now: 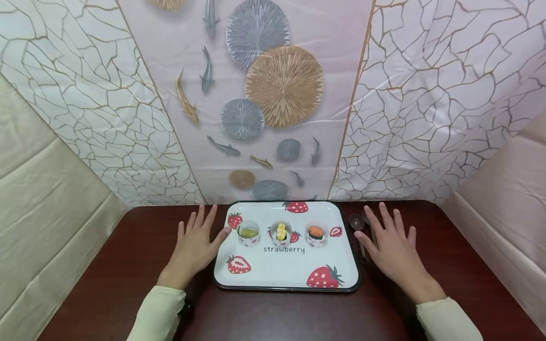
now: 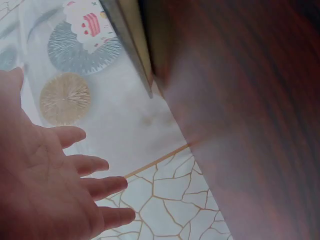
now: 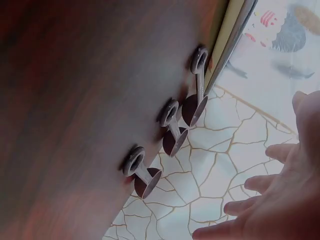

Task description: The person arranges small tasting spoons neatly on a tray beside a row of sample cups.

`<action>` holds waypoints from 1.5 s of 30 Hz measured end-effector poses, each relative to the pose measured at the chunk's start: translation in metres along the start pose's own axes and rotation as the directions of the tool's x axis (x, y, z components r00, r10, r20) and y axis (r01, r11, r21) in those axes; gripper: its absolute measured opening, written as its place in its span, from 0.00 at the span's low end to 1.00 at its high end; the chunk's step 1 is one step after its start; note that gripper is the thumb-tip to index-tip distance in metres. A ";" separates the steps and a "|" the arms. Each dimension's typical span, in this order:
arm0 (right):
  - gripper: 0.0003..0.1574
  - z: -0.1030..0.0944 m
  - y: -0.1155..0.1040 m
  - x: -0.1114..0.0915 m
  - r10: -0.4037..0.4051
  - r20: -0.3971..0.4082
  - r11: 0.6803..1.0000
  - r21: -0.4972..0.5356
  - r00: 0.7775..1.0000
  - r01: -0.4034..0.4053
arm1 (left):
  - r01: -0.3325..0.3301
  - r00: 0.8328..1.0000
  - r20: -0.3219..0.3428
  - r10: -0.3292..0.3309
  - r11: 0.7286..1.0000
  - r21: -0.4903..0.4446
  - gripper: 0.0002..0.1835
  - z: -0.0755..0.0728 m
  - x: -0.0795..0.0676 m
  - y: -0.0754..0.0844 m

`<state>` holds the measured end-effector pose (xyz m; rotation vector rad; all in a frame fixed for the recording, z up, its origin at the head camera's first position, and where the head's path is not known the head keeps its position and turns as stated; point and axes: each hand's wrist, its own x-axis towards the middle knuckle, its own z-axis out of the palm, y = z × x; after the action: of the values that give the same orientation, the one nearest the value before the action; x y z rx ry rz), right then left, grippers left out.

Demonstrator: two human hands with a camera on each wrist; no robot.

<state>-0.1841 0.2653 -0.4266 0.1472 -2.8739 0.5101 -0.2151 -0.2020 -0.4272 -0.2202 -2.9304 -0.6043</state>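
Observation:
A white tray (image 1: 273, 274) printed with strawberries lies on the table. Three small patterned cups stand in a row on it: one with green food (image 1: 248, 233), one with yellow food (image 1: 281, 233), one with orange food (image 1: 316, 233). My left hand (image 1: 193, 251) is spread at the tray's left side, its thumb near the tray's edge and holding nothing. On the other side my right hand (image 1: 394, 248) has its fingers spread, over or beside several dark spoons (image 1: 357, 222), partly hidden by it. The right wrist view shows three spoons (image 3: 173, 142) with ring-ended handles.
The dark red-brown table (image 1: 273, 317) carries the tray. A patterned cloth (image 1: 273, 151) hangs directly behind its far edge, and beige padded panels (image 1: 38, 208) stand at both sides.

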 end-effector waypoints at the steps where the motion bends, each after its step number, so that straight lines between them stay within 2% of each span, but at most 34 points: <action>1: 0.51 0.000 0.000 -0.002 -0.003 0.009 1.000 0.006 1.000 0.003 | -0.001 1.000 0.005 0.001 1.000 -0.009 0.48 -0.001 -0.001 0.000; 8: 0.50 0.002 -0.004 -0.017 -0.023 0.021 1.000 0.008 1.000 0.023 | -0.003 0.999 0.042 0.006 0.998 -0.059 0.47 -0.002 -0.012 0.000; 14: 0.44 0.004 -0.007 -0.024 -0.087 -0.061 0.996 0.016 0.994 0.088 | 0.021 0.996 0.089 -0.009 0.990 -0.139 0.46 -0.009 -0.025 0.001; 19: 0.37 0.001 -0.009 -0.031 -0.102 -0.096 0.985 0.130 0.990 0.114 | 0.010 0.995 0.095 0.018 0.957 -0.289 0.40 -0.015 -0.035 -0.002; 22: 0.36 -0.001 -0.011 -0.035 -0.085 -0.075 0.975 0.197 0.994 0.098 | -0.007 0.997 0.072 0.036 0.930 -0.367 0.35 -0.017 -0.039 -0.004; 25: 0.36 -0.003 -0.013 -0.040 -0.052 -0.030 0.967 0.249 0.998 0.057 | 0.017 0.998 0.067 0.012 0.907 -0.420 0.32 -0.016 -0.043 -0.004; 28: 0.35 -0.004 -0.013 -0.044 -0.011 0.013 0.957 0.290 1.000 0.007 | 0.073 0.996 0.088 -0.032 0.858 -0.509 0.30 -0.013 -0.046 -0.003; 33: 0.32 -0.004 -0.013 -0.048 0.049 0.081 0.942 0.327 0.996 -0.073 | 0.177 0.984 0.132 -0.119 0.721 -0.669 0.31 -0.007 -0.049 0.000; 37: 0.31 -0.002 -0.012 -0.049 0.083 0.154 0.919 0.371 0.985 -0.135 | 0.269 0.963 0.190 -0.191 0.641 -0.719 0.35 -0.003 -0.049 0.001; 41: 0.28 0.002 -0.011 -0.048 0.115 0.227 0.877 0.434 0.967 -0.206 | 0.366 0.930 0.259 -0.262 0.583 -0.725 0.38 0.000 -0.049 0.003; 45: 0.24 0.006 -0.010 -0.047 0.141 0.253 0.825 0.504 0.957 -0.255 | 0.429 0.902 0.311 -0.298 0.550 -0.716 0.34 0.004 -0.048 0.001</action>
<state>-0.1385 0.2569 -0.4394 -0.0199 -2.8695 1.4127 -0.1681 -0.2049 -0.4386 0.3061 -2.6251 -1.9978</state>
